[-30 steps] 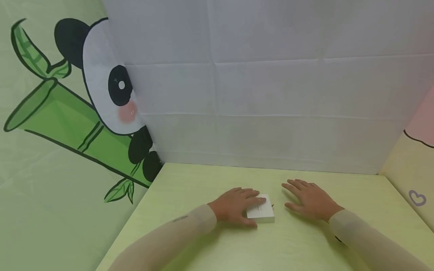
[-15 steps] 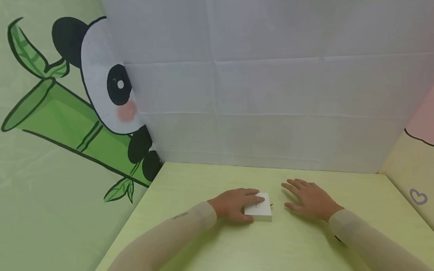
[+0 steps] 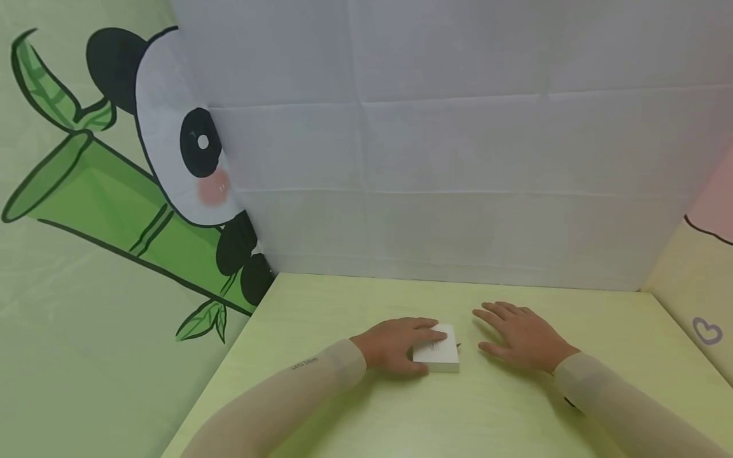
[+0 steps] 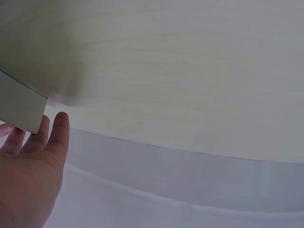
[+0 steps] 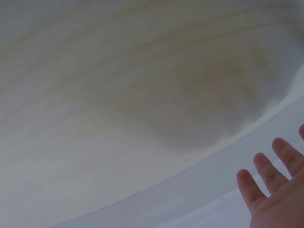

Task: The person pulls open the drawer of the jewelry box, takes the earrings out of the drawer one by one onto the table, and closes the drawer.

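Observation:
A small white box (image 3: 438,356) with faint print on top lies on the pale yellow table. A thin dark tab sticks out from its right side. My left hand (image 3: 395,346) holds it from the left, thumb at the near left corner and forefinger across the top. In the left wrist view the box's plain side (image 4: 21,105) shows in front of the fingers. To the right, apart from the box, my right hand (image 3: 523,338) is palm down over the table with its fingers spread. Its fingers (image 5: 270,173) hold nothing in the right wrist view.
The table (image 3: 343,299) ends at a white creased cloth backdrop (image 3: 446,152). On the left stands a green panel (image 3: 86,356) with a panda and bamboo drawing. A yellow and pink panel (image 3: 687,273) with a heart borders the right side.
My left fingers and thumb have drawn in around the box, and it has shifted slightly left. During the last half second it has stayed put. The right hand has hardly moved.

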`<action>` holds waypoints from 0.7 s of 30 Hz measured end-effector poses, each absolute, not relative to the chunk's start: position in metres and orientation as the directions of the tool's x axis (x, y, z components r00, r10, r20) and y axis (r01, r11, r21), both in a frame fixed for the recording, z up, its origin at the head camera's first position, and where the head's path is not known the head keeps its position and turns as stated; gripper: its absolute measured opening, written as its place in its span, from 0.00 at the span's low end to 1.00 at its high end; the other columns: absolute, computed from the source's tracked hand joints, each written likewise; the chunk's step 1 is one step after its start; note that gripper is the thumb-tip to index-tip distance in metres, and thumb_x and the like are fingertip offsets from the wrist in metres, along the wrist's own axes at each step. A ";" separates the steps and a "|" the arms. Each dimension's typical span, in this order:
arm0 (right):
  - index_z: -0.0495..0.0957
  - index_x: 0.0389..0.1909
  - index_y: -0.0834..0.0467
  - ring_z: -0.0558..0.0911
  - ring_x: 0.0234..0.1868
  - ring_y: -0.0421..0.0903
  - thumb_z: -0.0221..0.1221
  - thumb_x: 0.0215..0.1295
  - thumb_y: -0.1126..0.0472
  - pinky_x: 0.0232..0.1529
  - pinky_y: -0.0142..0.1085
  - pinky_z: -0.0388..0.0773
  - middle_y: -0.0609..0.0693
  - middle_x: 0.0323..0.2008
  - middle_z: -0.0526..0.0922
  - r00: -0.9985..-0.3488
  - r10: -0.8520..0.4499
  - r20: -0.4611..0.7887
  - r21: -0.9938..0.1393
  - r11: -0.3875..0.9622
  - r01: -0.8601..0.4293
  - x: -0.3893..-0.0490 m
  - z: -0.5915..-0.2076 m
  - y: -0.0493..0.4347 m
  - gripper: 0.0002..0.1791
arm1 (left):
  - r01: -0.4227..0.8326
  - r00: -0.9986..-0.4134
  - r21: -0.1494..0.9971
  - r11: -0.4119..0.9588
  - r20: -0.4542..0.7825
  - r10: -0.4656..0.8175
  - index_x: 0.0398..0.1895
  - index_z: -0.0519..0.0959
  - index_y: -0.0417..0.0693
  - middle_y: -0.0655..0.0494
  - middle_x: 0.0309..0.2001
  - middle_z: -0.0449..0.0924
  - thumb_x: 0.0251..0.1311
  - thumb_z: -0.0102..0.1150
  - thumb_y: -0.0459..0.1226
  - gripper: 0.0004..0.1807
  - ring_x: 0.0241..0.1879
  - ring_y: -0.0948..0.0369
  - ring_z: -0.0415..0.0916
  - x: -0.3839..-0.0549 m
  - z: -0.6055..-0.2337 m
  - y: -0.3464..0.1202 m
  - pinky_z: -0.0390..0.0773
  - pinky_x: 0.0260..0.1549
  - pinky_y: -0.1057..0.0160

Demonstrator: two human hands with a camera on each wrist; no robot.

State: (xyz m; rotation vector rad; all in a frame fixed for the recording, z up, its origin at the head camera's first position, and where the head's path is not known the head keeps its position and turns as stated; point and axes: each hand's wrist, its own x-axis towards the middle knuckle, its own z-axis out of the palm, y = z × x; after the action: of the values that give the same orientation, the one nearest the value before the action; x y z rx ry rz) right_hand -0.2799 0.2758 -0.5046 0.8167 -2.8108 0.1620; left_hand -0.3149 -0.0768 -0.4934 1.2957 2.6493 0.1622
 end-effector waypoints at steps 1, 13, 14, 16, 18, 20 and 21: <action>0.79 0.85 0.50 0.83 0.81 0.66 0.68 0.84 0.36 0.76 0.68 0.84 0.58 0.81 0.84 -0.821 -0.521 0.232 -0.044 0.838 -0.544 -0.279 -0.503 0.274 0.38 | 0.771 -0.599 0.179 0.611 -0.119 0.792 0.95 0.66 0.79 0.64 0.95 0.65 0.78 0.66 0.60 0.43 0.91 0.56 0.71 -0.315 -0.494 -0.077 0.78 0.86 0.51; 0.85 0.78 0.48 0.86 0.78 0.63 0.71 0.82 0.39 0.73 0.63 0.87 0.56 0.77 0.87 -0.774 -0.578 0.260 -0.004 0.801 -0.599 -0.278 -0.507 0.260 0.32 | 0.781 -0.586 0.182 0.597 -0.118 0.802 0.95 0.67 0.77 0.62 0.95 0.64 0.78 0.67 0.60 0.43 0.91 0.55 0.71 -0.316 -0.493 -0.078 0.78 0.85 0.51; 0.86 0.77 0.48 0.86 0.78 0.63 0.71 0.82 0.39 0.72 0.63 0.87 0.55 0.77 0.88 -0.769 -0.583 0.261 0.005 0.798 -0.603 -0.278 -0.507 0.259 0.30 | 0.782 -0.584 0.181 0.596 -0.120 0.803 0.95 0.67 0.77 0.62 0.95 0.64 0.79 0.66 0.60 0.43 0.91 0.55 0.70 -0.317 -0.493 -0.078 0.78 0.85 0.51; 0.88 0.75 0.46 0.87 0.77 0.62 0.70 0.82 0.40 0.71 0.62 0.88 0.55 0.76 0.89 -0.760 -0.594 0.263 0.019 0.791 -0.611 -0.278 -0.507 0.256 0.27 | 0.782 -0.582 0.185 0.595 -0.123 0.804 0.95 0.67 0.77 0.62 0.95 0.64 0.78 0.66 0.60 0.44 0.91 0.55 0.71 -0.317 -0.492 -0.078 0.78 0.85 0.51; 0.90 0.72 0.44 0.88 0.75 0.60 0.70 0.83 0.41 0.70 0.61 0.89 0.54 0.74 0.90 -0.744 -0.609 0.274 0.032 0.779 -0.626 -0.278 -0.506 0.253 0.24 | 0.782 -0.580 0.190 0.593 -0.124 0.805 0.95 0.67 0.77 0.62 0.95 0.65 0.78 0.67 0.60 0.44 0.91 0.55 0.71 -0.318 -0.492 -0.078 0.78 0.85 0.51; 0.92 0.68 0.43 0.89 0.73 0.59 0.71 0.82 0.43 0.67 0.60 0.90 0.53 0.71 0.91 -0.720 -0.627 0.299 0.044 0.762 -0.646 -0.278 -0.506 0.249 0.20 | 0.782 -0.578 0.198 0.592 -0.126 0.806 0.94 0.67 0.76 0.62 0.95 0.65 0.78 0.67 0.59 0.43 0.91 0.55 0.71 -0.319 -0.491 -0.078 0.79 0.85 0.51; 0.93 0.66 0.43 0.89 0.71 0.58 0.71 0.82 0.44 0.66 0.58 0.90 0.53 0.69 0.92 -0.703 -0.638 0.314 0.053 0.751 -0.658 -0.278 -0.506 0.247 0.18 | 0.780 -0.578 0.205 0.592 -0.127 0.806 0.94 0.68 0.76 0.62 0.95 0.65 0.78 0.67 0.59 0.43 0.91 0.55 0.71 -0.319 -0.491 -0.078 0.79 0.84 0.52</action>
State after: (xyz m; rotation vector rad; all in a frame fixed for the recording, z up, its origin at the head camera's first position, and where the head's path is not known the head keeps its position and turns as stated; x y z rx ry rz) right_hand -0.2782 0.2475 -0.5061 1.0046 -2.6374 0.0907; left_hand -0.3191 -0.0779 -0.4910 1.3197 2.6140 0.1870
